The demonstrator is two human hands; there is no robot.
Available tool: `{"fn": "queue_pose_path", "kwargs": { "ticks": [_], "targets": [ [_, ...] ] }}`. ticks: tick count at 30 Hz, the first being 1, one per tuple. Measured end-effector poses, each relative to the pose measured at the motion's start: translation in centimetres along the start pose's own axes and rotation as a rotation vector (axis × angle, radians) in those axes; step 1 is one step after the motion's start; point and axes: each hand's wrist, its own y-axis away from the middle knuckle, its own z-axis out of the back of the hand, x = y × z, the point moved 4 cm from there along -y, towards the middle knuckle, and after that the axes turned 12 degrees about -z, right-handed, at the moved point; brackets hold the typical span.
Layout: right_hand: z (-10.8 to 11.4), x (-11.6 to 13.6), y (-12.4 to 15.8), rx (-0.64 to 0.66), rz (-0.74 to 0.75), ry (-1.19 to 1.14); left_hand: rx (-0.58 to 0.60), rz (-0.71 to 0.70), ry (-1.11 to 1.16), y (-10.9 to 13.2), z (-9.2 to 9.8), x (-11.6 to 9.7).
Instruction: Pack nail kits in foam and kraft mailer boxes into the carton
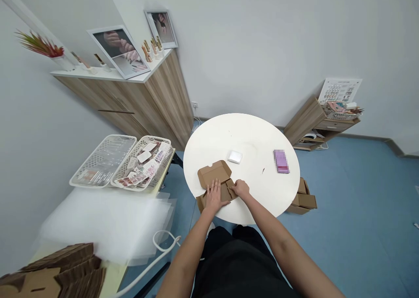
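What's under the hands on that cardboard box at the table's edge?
Folded flaps of the brown cardboard mailer box show around the left hand and right hand. The flap surface beneath the palms is covered, as is the white round table under the box.

"Where are the hands placed?"

"Low at frame centre: the left hand (213,196) is held flat, fingers spread; the right hand (241,188) is curled, forearms (186,255) angled inward from the bottom edge."

Me in plain black clothing (238,261), seen from above at the near edge; my left hand (212,196) and right hand (240,188) gloveless, both forearms (186,256) bare.
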Motion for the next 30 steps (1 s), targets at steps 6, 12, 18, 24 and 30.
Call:
{"fn": "queue_pose_path", "kwargs": {
  "ticks": [6, 12, 18, 24, 30],
  "targets": [
    [0.5, 0.7, -0.1, -0.049, 0.02, 0.124, -0.071, -0.009, 0.005, 0.5, -0.7, -0.2],
    [0.1, 0.6, 0.2, -0.071, 0.062, 0.152, -0.065, -0.037, 0.006, 0.4, -0.8, -0.1],
    [0.0, -0.1, 0.4, -0.087, 0.097, 0.153, -0.02, -0.112, 0.032, -0.3, -0.5, 0.4],
    [1.2, 0.6, 1.7, -0.27, 0.496, 0.159, 0.093, -0.245, 0.039, -1.9, 1.1, 1.6],
    [-0.9, 1.3, 2.0, -0.073, 0.683, 0.473, 0.222, -0.342, -0.001, -3.6, 2.4, 1.8]
  ]
}}
